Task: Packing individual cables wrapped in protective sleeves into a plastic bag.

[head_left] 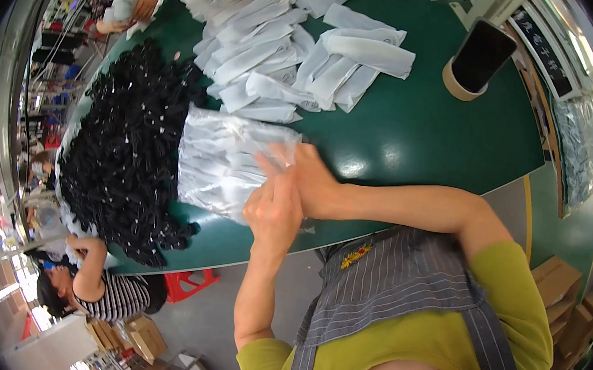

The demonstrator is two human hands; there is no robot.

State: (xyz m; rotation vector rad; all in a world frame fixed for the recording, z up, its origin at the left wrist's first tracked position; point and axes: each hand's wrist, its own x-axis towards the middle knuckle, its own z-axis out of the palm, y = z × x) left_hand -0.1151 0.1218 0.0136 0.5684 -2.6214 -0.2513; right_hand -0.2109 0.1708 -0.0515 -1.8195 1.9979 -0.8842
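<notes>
A clear plastic bag (215, 166) filled with flat white packets lies on the green table in front of me. My left hand (274, 210) is closed at the bag's right end, its fingers pinching the plastic edge. Close against it, my right hand (311, 181) reaches in from the right over the same end. Its fingers are smeared by motion and partly covered by the left hand, so their grip does not show. Beyond the bag, loose white packets (266, 59) are heaped on the table.
A large pile of black cables (126, 153) spreads left of the bag. At the far right, a dark phone (482, 56) leans in a tape roll (459, 83). Two people work along the table's left side. A red stool (188, 286) stands below the near edge.
</notes>
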